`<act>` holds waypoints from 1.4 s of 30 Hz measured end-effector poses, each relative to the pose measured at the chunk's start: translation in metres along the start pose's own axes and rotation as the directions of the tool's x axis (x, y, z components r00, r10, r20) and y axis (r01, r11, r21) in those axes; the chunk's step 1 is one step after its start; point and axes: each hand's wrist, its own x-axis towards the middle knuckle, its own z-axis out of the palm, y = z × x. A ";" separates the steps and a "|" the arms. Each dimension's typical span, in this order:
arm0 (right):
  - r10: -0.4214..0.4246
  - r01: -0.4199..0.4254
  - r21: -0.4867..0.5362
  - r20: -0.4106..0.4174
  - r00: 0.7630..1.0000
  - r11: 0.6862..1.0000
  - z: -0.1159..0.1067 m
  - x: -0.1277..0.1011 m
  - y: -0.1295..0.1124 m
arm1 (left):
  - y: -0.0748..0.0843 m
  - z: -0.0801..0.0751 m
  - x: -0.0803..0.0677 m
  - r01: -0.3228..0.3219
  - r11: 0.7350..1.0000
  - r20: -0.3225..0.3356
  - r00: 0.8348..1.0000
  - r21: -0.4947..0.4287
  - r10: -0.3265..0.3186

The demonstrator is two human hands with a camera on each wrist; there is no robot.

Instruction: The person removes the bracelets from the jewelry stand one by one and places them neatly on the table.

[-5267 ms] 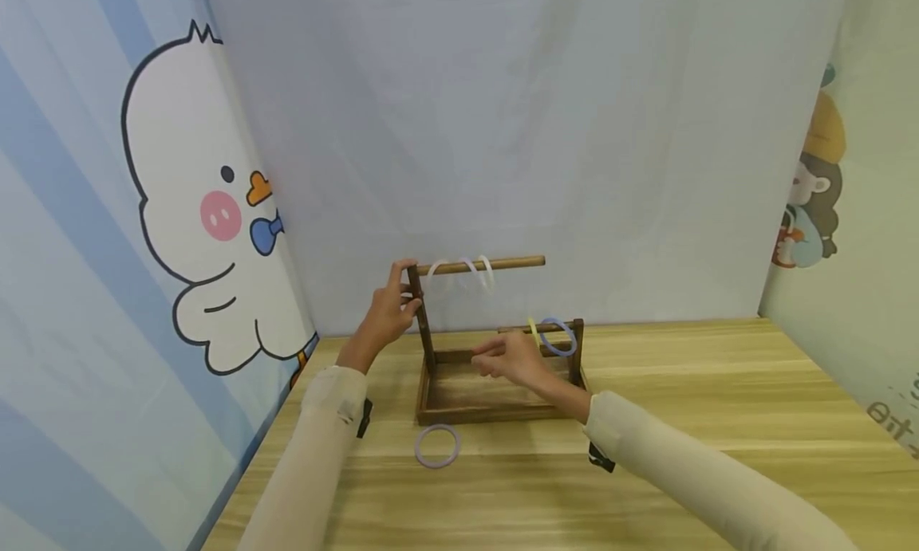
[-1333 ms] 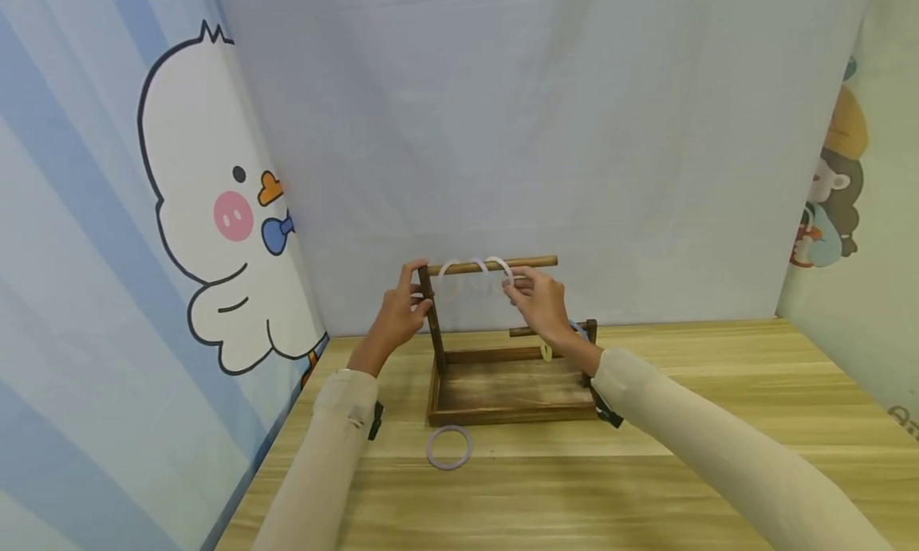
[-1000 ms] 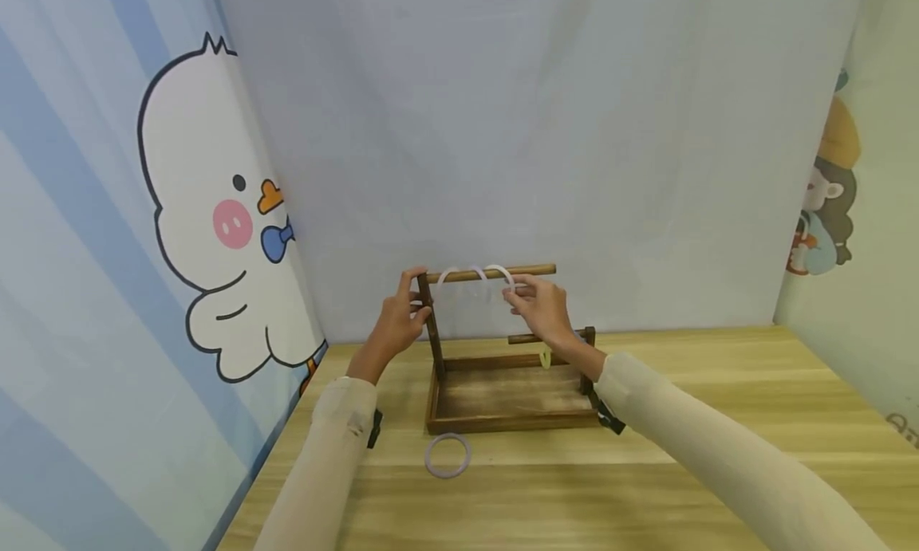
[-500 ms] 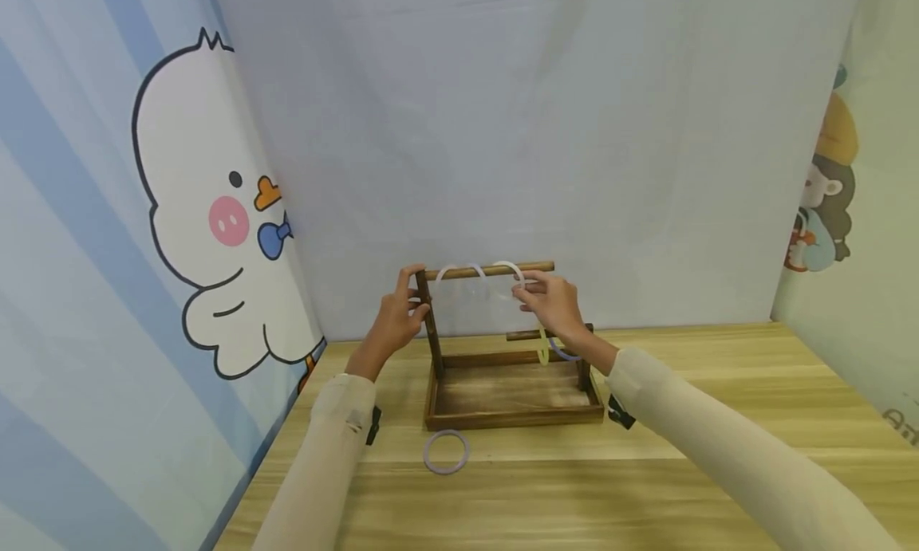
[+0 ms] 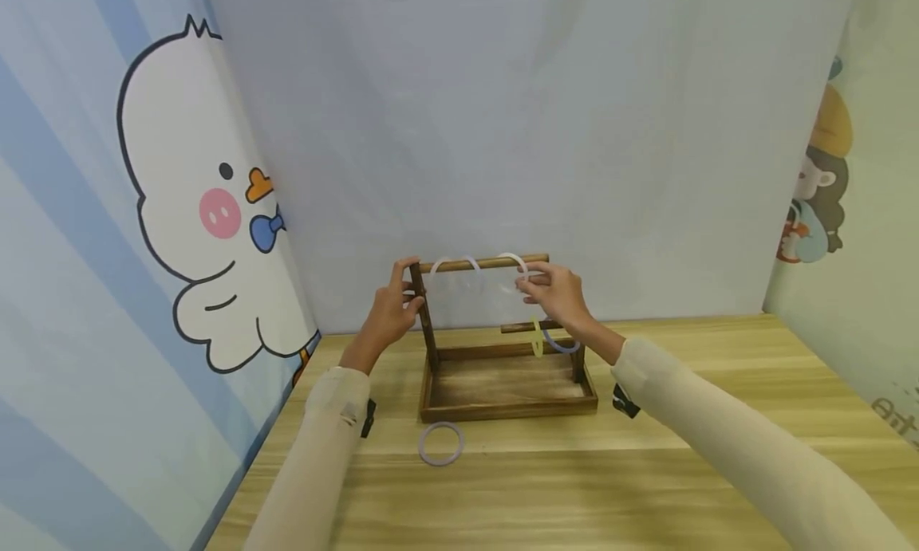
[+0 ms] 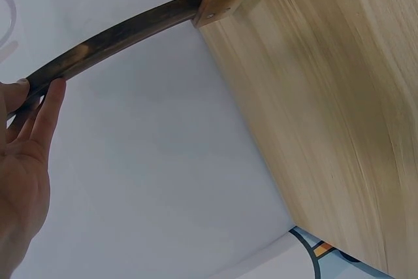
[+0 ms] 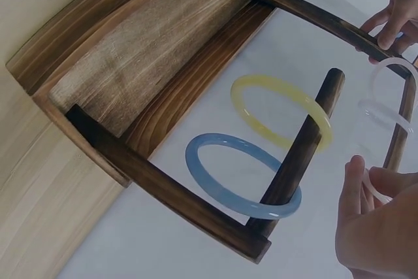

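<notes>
A dark wooden stand (image 5: 506,407) with a tray base sits on the table. My left hand (image 5: 404,289) grips the top of its tall left post (image 6: 98,44). The upper bar (image 5: 483,262) carries three whitish rings. My right hand (image 5: 530,280) pinches the rightmost white ring (image 5: 514,267) near the bar's free end; in the right wrist view this ring (image 7: 374,186) sits between thumb and fingers. The short lower bar (image 7: 300,155) holds a yellow ring (image 7: 281,112) and a blue ring (image 7: 241,174). A lilac ring (image 5: 440,443) lies flat in front of the tray.
The wooden table (image 5: 646,471) stretches right and toward me. Fabric walls close in behind and on both sides, with a cartoon duck (image 5: 194,216) on the left wall. The stand sits near the back wall.
My right hand rose from the tray to the upper bar and has slid the rightmost white ring rightward toward the bar's free end. My left hand stays on the post.
</notes>
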 end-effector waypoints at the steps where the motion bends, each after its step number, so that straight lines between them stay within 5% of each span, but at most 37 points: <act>1: -0.002 0.002 0.000 0.004 1.000 1.000 -0.001 0.000 -0.001 | 0.000 -0.001 0.000 0.008 1.000 0.002 1.000 -0.003 -0.008; 17: 0.018 -0.018 -0.030 0.010 1.000 0.999 -0.018 -0.004 -0.001 | 0.006 -0.004 -0.001 0.060 0.998 0.047 0.997 -0.011 -0.060; 42: 0.046 -0.046 -0.004 0.038 0.998 0.999 -0.025 -0.005 0.004 | 0.004 -0.002 -0.003 0.047 0.999 0.043 0.998 0.008 -0.047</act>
